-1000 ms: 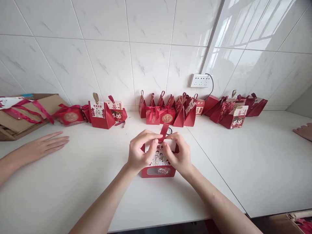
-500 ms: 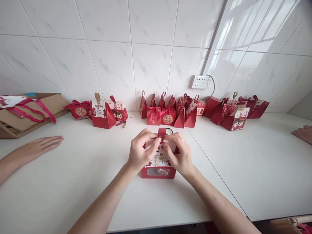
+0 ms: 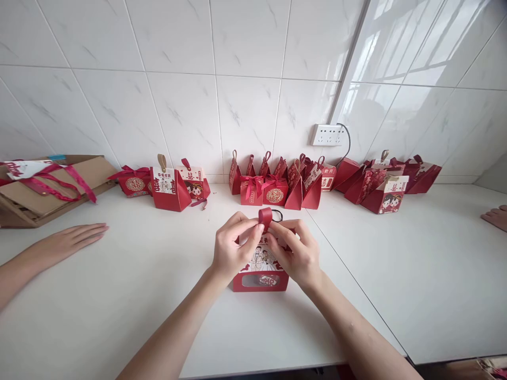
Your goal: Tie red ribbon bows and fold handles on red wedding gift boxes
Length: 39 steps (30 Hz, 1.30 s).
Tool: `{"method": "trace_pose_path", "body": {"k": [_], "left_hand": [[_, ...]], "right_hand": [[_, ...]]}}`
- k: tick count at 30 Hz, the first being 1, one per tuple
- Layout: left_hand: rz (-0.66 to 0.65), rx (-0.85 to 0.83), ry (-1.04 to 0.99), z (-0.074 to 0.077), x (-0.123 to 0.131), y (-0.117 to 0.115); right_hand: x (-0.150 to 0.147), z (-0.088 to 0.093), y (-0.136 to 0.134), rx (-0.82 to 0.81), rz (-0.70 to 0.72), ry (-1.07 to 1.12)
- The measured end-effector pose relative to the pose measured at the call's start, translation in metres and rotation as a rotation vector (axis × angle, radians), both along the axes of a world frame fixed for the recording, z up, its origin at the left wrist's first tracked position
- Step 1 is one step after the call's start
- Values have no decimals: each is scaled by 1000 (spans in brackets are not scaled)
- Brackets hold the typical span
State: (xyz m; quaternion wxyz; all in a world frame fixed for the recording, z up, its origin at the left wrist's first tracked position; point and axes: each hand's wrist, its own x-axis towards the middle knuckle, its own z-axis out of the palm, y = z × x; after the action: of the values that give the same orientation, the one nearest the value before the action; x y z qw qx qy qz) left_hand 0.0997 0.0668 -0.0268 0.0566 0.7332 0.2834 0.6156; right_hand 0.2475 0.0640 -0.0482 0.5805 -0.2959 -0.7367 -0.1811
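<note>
A small red gift box [image 3: 259, 277] with a cartoon couple printed on its front and a clear window stands on the white table [image 3: 138, 295] in front of me. My left hand [image 3: 233, 248] and my right hand [image 3: 297, 253] are both closed on its top. Their fingertips pinch the red ribbon loop [image 3: 265, 217] that sticks up from the box's lid. A dark cord shows just behind the loop.
Several finished red gift boxes [image 3: 273, 184] line the tiled wall, more at the right [image 3: 390, 184] and left [image 3: 170, 184]. A cardboard box [image 3: 51, 184] with red ribbons sits at far left. Another person's hand [image 3: 67, 240] lies flat at left; another hand [image 3: 495, 216] at the right edge.
The ribbon strip that stood straight up has been folded down into a short loop between my fingers. A bowed box at left has been set back near the wall.
</note>
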Motion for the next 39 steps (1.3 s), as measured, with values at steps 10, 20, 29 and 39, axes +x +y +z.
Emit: {"method": "trace_pose_path", "body": {"k": [10, 20, 29, 39], "left_hand": [[-40, 53, -16, 1, 1, 0], [-44, -31, -65, -3, 4, -4], [17, -36, -90, -9, 7, -4], [19, -55, -68, -7, 6, -5]], "right_hand": [[3, 7, -4, 22, -99, -108], [9, 10, -5, 146, -52, -178], [30, -5, -3, 95, 28, -288], [25, 3, -4, 233, -64, -295]]}}
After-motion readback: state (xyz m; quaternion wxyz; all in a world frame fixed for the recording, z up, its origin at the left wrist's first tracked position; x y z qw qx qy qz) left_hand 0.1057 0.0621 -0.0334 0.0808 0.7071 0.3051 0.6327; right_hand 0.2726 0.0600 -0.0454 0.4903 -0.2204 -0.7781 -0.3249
